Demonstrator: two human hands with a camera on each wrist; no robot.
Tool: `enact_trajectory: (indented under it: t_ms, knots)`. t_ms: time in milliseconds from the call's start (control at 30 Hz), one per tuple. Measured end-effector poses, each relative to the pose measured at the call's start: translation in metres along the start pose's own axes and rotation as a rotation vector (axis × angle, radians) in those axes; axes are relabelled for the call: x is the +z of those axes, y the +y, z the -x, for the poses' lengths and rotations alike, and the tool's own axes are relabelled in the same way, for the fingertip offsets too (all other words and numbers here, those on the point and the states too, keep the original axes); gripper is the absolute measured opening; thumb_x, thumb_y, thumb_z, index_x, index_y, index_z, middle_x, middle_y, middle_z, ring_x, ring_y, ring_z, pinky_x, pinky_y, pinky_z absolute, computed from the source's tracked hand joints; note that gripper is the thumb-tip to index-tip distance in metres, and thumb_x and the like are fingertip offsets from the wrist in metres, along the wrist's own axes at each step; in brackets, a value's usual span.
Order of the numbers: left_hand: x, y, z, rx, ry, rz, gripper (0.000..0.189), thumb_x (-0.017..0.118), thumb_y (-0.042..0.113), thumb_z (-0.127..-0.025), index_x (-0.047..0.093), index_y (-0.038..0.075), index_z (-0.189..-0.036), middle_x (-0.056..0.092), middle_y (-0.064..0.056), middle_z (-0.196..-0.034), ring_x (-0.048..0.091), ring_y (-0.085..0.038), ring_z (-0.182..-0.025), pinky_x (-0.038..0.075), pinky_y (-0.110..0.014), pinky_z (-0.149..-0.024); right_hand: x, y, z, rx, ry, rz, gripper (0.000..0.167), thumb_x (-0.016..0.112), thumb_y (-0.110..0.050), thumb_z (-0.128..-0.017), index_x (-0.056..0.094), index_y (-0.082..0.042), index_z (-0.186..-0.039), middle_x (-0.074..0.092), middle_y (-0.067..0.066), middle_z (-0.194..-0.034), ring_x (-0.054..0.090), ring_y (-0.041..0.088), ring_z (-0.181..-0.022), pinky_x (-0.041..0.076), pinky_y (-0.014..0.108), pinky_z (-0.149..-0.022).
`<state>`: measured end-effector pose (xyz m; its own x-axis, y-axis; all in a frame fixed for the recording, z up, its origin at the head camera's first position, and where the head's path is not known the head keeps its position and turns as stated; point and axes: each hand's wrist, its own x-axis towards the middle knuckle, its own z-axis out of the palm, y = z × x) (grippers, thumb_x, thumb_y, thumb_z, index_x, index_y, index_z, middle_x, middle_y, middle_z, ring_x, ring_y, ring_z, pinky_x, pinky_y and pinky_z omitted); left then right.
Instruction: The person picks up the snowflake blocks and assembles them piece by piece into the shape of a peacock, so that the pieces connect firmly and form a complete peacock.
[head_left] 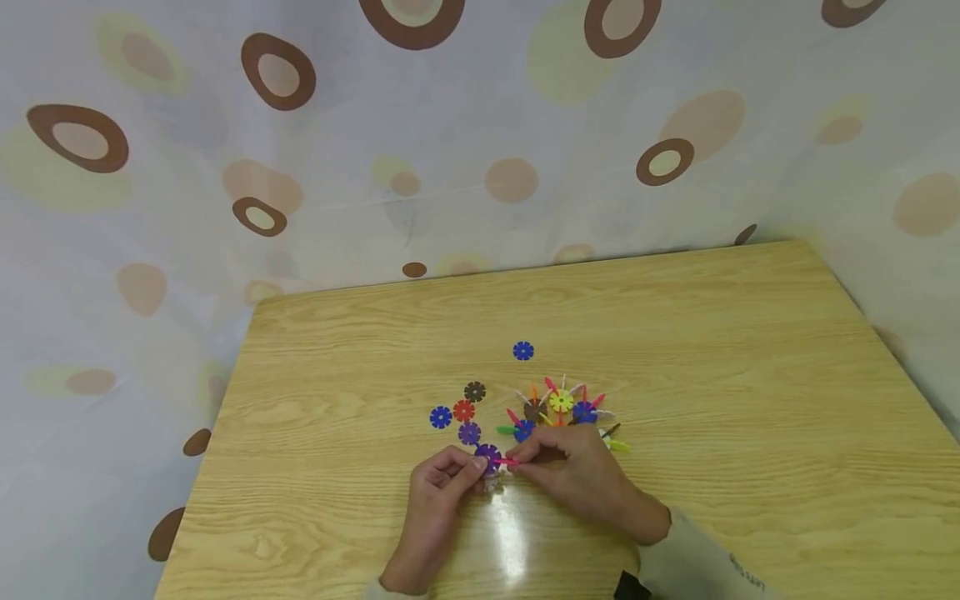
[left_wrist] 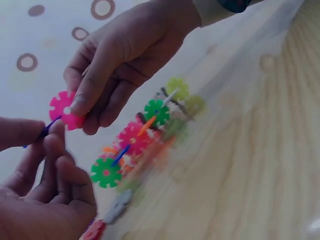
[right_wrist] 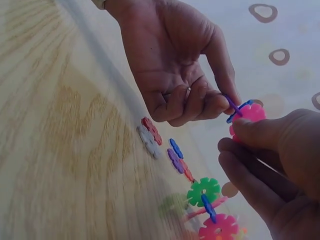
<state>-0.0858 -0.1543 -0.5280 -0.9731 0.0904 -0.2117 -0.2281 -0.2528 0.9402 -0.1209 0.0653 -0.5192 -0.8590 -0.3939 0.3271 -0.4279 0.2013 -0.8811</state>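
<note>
My left hand (head_left: 438, 508) pinches a purple notched plastic disc (head_left: 488, 457) between thumb and fingertips. From the right, my right hand (head_left: 588, 479) holds a pink notched disc (left_wrist: 60, 107), which stands edge-on to the purple one. Their rims meet at the slots; how deeply they interlock I cannot tell. Beside the right hand lies a cluster of joined discs (head_left: 561, 402) in green, pink, blue, yellow and other colours, partly hidden by that hand.
Loose discs lie beyond my left hand: purple (head_left: 469, 432), red (head_left: 463, 411), blue (head_left: 440, 417) and dark brown (head_left: 475, 391). Another blue disc (head_left: 522, 351) lies farther back. The wooden table (head_left: 337, 358) meets a patterned curtain (head_left: 450, 200) at its back edge.
</note>
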Motion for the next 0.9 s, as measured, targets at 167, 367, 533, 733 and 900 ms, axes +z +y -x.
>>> enact_trajectory:
  t_ms: [167, 367, 533, 733, 900]
  knots:
    - [-0.006, 0.001, -0.005, -0.044, -0.050, -0.060, 0.010, 0.071, 0.004, -0.101, 0.069, -0.005, -0.098, 0.078, 0.006, -0.088, 0.070, -0.007, -0.081, 0.063, -0.020, -0.080, -0.002, 0.004, -0.002, 0.018, -0.026, 0.010, 0.019, 0.088, 0.004, -0.087, 0.079, -0.013, -0.091, 0.085, 0.003, -0.094, 0.083, 0.020, -0.087, 0.068, 0.026, -0.081]
    - [-0.013, 0.005, -0.006, -0.101, -0.059, -0.177, 0.022, 0.074, 0.004, -0.098, 0.066, -0.015, -0.105, 0.075, 0.006, -0.088, 0.068, -0.007, -0.081, 0.059, -0.018, -0.076, 0.001, 0.007, 0.000, 0.083, -0.038, -0.078, 0.018, 0.085, 0.005, -0.089, 0.078, -0.010, -0.096, 0.084, 0.007, -0.099, 0.083, 0.015, -0.091, 0.069, 0.028, -0.081]
    - [-0.016, 0.005, -0.006, -0.111, -0.066, -0.194, 0.026, 0.077, 0.004, -0.096, 0.067, -0.018, -0.104, 0.077, 0.005, -0.087, 0.069, -0.007, -0.079, 0.057, -0.018, -0.074, 0.005, 0.007, -0.001, 0.129, -0.013, -0.096, 0.024, 0.085, 0.005, -0.089, 0.074, -0.001, -0.110, 0.081, 0.013, -0.103, 0.081, 0.010, -0.092, 0.069, 0.028, -0.081]
    - [-0.016, 0.003, -0.006, -0.058, 0.007, -0.158, 0.028, 0.077, 0.001, -0.095, 0.064, -0.023, -0.102, 0.077, 0.006, -0.083, 0.068, -0.006, -0.075, 0.057, -0.018, -0.073, 0.006, 0.006, 0.004, 0.217, -0.096, 0.022, 0.030, 0.086, -0.004, -0.091, 0.070, -0.002, -0.117, 0.079, 0.006, -0.096, 0.075, 0.005, -0.083, 0.066, 0.023, -0.073]
    - [-0.014, 0.004, -0.005, -0.025, 0.031, -0.135, 0.029, 0.077, 0.000, -0.094, 0.064, -0.026, -0.100, 0.077, 0.008, -0.080, 0.067, -0.005, -0.073, 0.057, -0.017, -0.071, 0.014, 0.004, 0.004, 0.210, -0.296, 0.278, 0.032, 0.088, -0.021, -0.094, 0.076, -0.009, -0.121, 0.071, -0.004, -0.099, 0.059, -0.003, -0.077, 0.055, 0.018, -0.067]
